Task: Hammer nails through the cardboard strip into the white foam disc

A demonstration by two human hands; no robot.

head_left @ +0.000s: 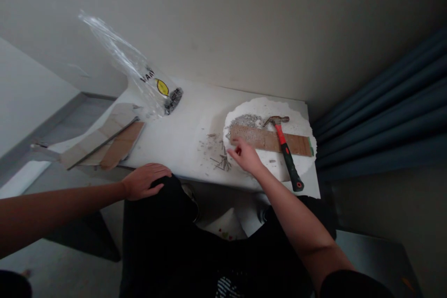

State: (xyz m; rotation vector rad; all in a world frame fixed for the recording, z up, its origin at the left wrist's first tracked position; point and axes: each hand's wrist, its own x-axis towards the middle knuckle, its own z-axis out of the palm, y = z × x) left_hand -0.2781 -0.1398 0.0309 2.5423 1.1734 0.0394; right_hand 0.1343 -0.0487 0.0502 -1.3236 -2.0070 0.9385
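My left hand (pixel 148 180) lies flat on my left knee, fingers stretched out and holding nothing. Over the left end of a brown wooden board (pixel 296 144), my right hand (pixel 245 156) has its fingers curled together; whatever is in them, if anything, is too small to make out. The board rests on a white scalloped mat (pixel 303 123). Across it lies a claw hammer (pixel 284 149) with a red and black handle, its head toward the wall. Loose nails (pixel 222 162) are scattered left of my right hand, and a grey heap of small pieces (pixel 246 121) sits behind the board.
A clear plastic bag (pixel 153 81) with dark small contents leans at the back left of the white table (pixel 181 139). Cardboard pieces (pixel 122 146) and a thin dark rod (pixel 101 143) lie at the left end. A wall stands behind; a dark blue curtain (pixel 384 111) hangs right.
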